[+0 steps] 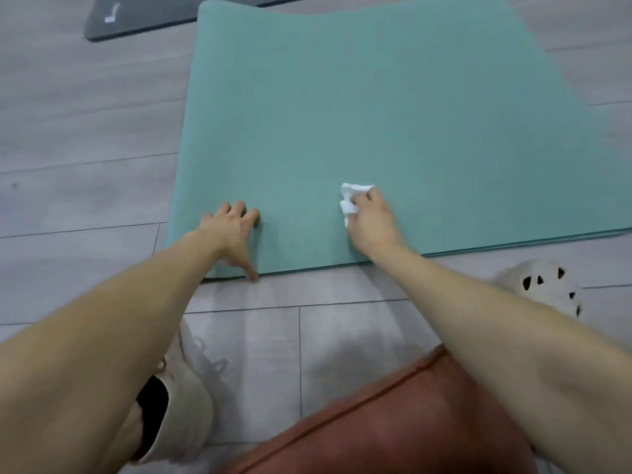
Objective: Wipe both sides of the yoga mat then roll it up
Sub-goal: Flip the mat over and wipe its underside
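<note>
A teal yoga mat [376,114] lies flat on the grey floor and stretches away from me. My left hand [232,230] presses on the mat near its front left corner, fingers spread, thumb at the front edge. My right hand [371,220] grips a crumpled white tissue [352,200] and holds it against the mat close to the front edge.
A dark grey mat [143,15] lies on the floor at the back left, partly under the teal one. My beige shoe [178,405] is at the bottom left, a white perforated shoe [543,285] at the right. My knee in reddish-brown cloth [410,422] fills the bottom.
</note>
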Available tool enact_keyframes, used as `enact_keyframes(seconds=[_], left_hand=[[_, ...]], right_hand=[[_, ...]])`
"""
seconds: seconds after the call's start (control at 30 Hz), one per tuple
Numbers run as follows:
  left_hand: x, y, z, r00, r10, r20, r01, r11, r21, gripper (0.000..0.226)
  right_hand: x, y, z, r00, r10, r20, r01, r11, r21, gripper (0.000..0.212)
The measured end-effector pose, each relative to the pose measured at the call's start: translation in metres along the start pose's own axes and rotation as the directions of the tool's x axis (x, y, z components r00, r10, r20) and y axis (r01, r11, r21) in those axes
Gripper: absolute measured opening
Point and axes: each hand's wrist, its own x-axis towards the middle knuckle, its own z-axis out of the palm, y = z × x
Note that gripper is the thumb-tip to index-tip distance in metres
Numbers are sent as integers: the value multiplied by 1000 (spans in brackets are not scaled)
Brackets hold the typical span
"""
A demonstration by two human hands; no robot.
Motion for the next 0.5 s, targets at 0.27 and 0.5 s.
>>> enact_keyframes(seconds=[0.27,0.5], left_hand=[[78,7,-74,997,55,48,-46,984,-172,109],[128,9,-108,988,87,-127,-107,982,-159,126]], right_hand=[[40,-36,0,847,-483,222,475,875,90,27],[113,34,-57,938,252,-238,-254,967,24,33]])
